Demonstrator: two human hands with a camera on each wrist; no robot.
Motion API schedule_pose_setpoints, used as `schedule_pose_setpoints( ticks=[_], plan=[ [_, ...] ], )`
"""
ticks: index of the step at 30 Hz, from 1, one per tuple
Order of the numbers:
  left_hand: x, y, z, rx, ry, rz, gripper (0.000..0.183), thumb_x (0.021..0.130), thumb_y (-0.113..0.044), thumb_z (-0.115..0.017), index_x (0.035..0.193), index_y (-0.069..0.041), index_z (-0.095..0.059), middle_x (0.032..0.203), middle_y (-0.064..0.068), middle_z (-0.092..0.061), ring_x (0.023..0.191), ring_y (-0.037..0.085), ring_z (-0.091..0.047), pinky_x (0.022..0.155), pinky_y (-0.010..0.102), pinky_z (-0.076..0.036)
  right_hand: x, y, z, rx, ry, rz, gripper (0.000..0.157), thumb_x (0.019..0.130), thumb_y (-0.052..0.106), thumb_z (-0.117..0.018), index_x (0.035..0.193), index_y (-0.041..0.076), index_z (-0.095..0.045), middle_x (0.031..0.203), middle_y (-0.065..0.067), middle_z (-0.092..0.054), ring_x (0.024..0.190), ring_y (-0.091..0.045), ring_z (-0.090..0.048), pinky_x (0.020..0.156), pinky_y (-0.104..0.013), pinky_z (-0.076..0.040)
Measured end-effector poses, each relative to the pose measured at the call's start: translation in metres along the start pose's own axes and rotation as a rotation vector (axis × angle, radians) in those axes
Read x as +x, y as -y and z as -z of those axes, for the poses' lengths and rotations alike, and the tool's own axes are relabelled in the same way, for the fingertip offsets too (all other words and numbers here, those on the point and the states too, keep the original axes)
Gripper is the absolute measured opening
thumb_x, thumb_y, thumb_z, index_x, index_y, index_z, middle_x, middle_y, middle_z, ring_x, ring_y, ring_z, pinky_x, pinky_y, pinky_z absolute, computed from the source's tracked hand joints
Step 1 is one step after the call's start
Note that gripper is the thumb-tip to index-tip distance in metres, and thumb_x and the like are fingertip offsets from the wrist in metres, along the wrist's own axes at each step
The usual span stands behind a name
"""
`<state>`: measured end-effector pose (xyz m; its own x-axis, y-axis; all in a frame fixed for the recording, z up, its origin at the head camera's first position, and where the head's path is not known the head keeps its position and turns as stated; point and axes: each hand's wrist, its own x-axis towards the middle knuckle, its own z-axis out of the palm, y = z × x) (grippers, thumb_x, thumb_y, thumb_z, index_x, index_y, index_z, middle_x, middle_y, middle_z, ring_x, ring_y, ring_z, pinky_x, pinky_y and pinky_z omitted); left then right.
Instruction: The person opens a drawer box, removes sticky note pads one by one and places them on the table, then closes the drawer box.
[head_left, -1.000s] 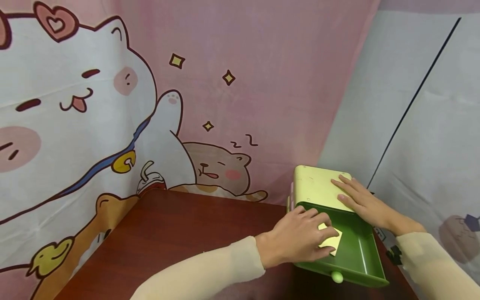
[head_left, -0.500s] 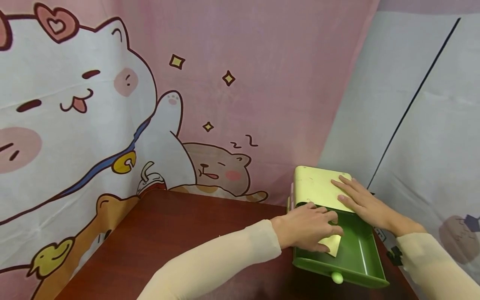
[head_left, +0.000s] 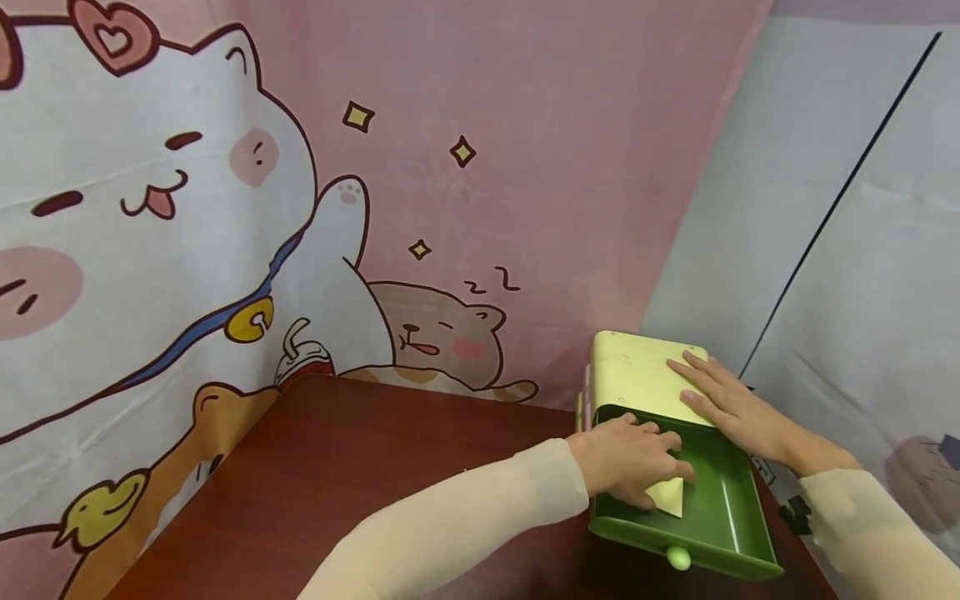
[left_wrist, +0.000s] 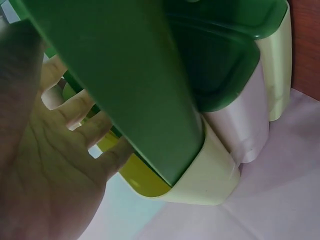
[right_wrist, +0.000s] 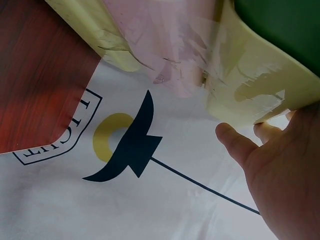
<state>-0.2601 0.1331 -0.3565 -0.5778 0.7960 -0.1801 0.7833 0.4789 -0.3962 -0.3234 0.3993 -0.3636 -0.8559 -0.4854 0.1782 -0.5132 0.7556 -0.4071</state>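
A small cabinet (head_left: 645, 367) with a pale yellow shell stands at the right of the table, its green drawer (head_left: 720, 487) pulled out. Inside the drawer lies a flat pale yellow piece (head_left: 670, 502), like a card or note, partly hidden under my left hand (head_left: 632, 462). The left fingers are spread and slightly bent over it; whether they touch it cannot be seen. In the left wrist view they reach behind the drawer's green side wall (left_wrist: 135, 95). My right hand (head_left: 738, 412) rests flat on the cabinet's top, thumb apart from the fingers.
Below the top unit are a pink unit (left_wrist: 240, 132) and another pale yellow unit (left_wrist: 279, 70). The dark red-brown table (head_left: 405, 467) stretches left. A cartoon-printed cloth (head_left: 540, 208) hangs behind; a round green knob (head_left: 678, 557) sticks out from the drawer's front.
My left hand has shifted slightly right and deeper over the drawer, and the yellow piece has turned a little beneath it. The right hand stays on the cabinet; the head view moved slightly.
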Motion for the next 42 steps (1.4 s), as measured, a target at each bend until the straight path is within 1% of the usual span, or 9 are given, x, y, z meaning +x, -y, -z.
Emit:
schedule_pose_setpoints(
  ticks=[5,10,16,23,27,31,34,38,42],
  plan=[
    [0.0,-0.002,0.004,0.0,0.039,0.006,0.07,0.111,-0.07,-0.068,0.173,-0.069,-0.035,0.176,-0.028,-0.044,0.154,-0.004,-0.051,0.125,0.025,-0.048,0.0,-0.001,0.0,0.002,-0.001,0.001,0.065,0.125,0.035,-0.049,0.187,0.025,-0.031,0.195,-0.026,-0.014,0.176,-0.068,0.005,0.125,-0.1,-0.002],
    [0.0,-0.003,0.008,-0.019,0.061,0.004,0.067,0.111,-0.066,-0.07,0.171,-0.068,-0.039,0.172,-0.028,-0.047,0.153,-0.003,-0.053,0.126,0.025,-0.047,0.0,-0.001,-0.001,0.0,0.0,0.003,0.065,0.125,0.035,-0.049,0.187,0.025,-0.03,0.195,-0.026,-0.013,0.176,-0.069,0.005,0.125,-0.1,-0.002],
    [0.0,-0.002,0.007,-0.033,0.05,0.01,0.066,0.111,-0.065,-0.072,0.169,-0.068,-0.042,0.173,-0.027,-0.046,0.153,-0.002,-0.053,0.126,0.025,-0.048,0.001,0.0,-0.001,0.003,-0.005,0.011,0.065,0.125,0.034,-0.049,0.186,0.023,-0.031,0.194,-0.028,-0.014,0.176,-0.069,0.006,0.125,-0.1,-0.002],
    [0.002,-0.002,0.004,-0.022,0.046,0.013,0.071,0.107,-0.07,-0.073,0.17,-0.068,-0.04,0.175,-0.024,-0.045,0.159,0.001,-0.044,0.13,0.028,-0.046,0.001,0.002,0.0,0.008,-0.004,0.001,0.064,0.125,0.035,-0.049,0.186,0.024,-0.032,0.195,-0.027,-0.014,0.176,-0.069,0.005,0.123,-0.101,-0.002],
    [0.002,-0.003,0.004,-0.008,0.044,0.015,0.072,0.107,-0.074,-0.07,0.171,-0.067,-0.038,0.177,-0.022,-0.043,0.159,0.001,-0.043,0.132,0.029,-0.046,0.0,0.003,0.0,0.012,-0.005,-0.003,0.065,0.125,0.035,-0.049,0.186,0.025,-0.032,0.195,-0.026,-0.014,0.177,-0.068,0.005,0.124,-0.1,-0.002],
    [0.0,-0.003,0.003,0.009,0.007,0.019,0.073,0.107,-0.079,-0.065,0.173,-0.066,-0.036,0.178,-0.02,-0.042,0.155,0.002,-0.047,0.129,0.029,-0.049,0.0,0.002,0.0,0.005,-0.01,0.003,0.064,0.125,0.034,-0.049,0.186,0.024,-0.032,0.194,-0.027,-0.015,0.177,-0.068,0.005,0.125,-0.099,-0.001],
    [-0.002,-0.003,0.001,0.009,-0.044,0.019,0.073,0.107,-0.08,-0.064,0.173,-0.064,-0.037,0.175,-0.018,-0.044,0.148,0.002,-0.052,0.121,0.028,-0.053,0.0,0.0,-0.001,-0.001,-0.012,0.002,0.065,0.125,0.034,-0.049,0.186,0.025,-0.032,0.195,-0.027,-0.015,0.177,-0.068,0.004,0.126,-0.099,-0.001],
    [-0.005,-0.002,0.0,-0.007,-0.111,0.013,0.073,0.107,-0.079,-0.064,0.174,-0.061,-0.039,0.169,-0.017,-0.049,0.137,0.002,-0.059,0.109,0.023,-0.058,0.0,-0.001,0.0,-0.007,-0.008,-0.005,0.065,0.125,0.035,-0.049,0.187,0.028,-0.03,0.195,-0.025,-0.013,0.177,-0.068,0.004,0.125,-0.099,-0.002],
    [-0.008,-0.001,0.0,-0.016,-0.158,0.004,0.073,0.108,-0.077,-0.063,0.175,-0.057,-0.04,0.168,-0.016,-0.05,0.133,0.002,-0.062,0.102,0.02,-0.059,0.001,-0.002,-0.001,-0.009,-0.008,-0.005,0.065,0.125,0.034,-0.05,0.187,0.028,-0.03,0.195,-0.025,-0.014,0.177,-0.068,0.003,0.125,-0.099,-0.002]
  ],
)
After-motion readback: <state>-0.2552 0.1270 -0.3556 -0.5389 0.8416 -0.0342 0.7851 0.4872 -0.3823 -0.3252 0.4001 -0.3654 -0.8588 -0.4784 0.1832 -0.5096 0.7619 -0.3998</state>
